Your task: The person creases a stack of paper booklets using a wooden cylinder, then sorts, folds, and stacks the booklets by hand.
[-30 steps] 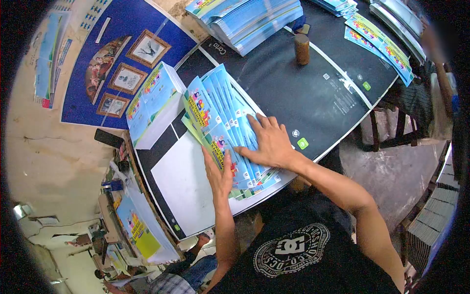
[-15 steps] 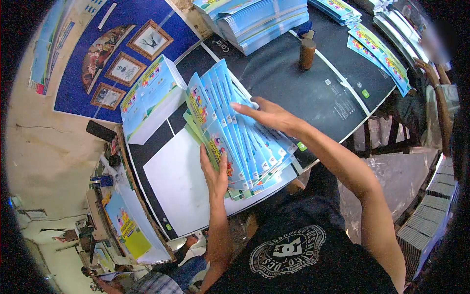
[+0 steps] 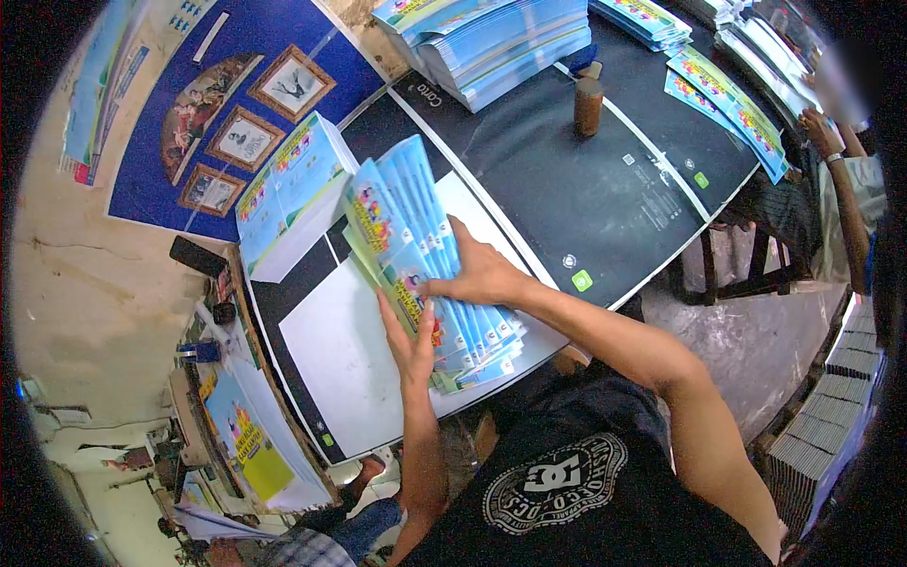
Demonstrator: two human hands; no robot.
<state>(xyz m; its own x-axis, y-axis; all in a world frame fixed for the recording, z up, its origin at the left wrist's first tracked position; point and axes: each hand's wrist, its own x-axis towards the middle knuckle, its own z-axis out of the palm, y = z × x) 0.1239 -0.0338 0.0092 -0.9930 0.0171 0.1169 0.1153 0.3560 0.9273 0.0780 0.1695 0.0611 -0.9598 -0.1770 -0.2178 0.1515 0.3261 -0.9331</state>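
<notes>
Between my two hands stands a fanned bundle of printed booklets [image 3: 397, 217], light blue with colourful lettering and a green edge at the left. My left hand [image 3: 408, 348] presses against the bundle's lower left side, thumb towards its front. From the right, my right hand [image 3: 482, 272] grips the bundle, its thumb across the front and its fingers round the far edge, partly hidden. Under the bundle lies a large white sheet [image 3: 331, 378] on the black table top [image 3: 529, 189].
A stack of printed sheets [image 3: 293, 203] stands left of the bundle. A taller pile [image 3: 515, 47] is at the back, near a brown bottle [image 3: 588, 106]. More printed sheets [image 3: 732, 109] lie far right, beside another person's hand [image 3: 820, 132]. Stacked booklets [image 3: 812, 425] stand lower right.
My right hand has moved down and left, closing on the bundle's right side. The fanned booklets are squeezed closer together and stand narrower. My left hand stays at the left side.
</notes>
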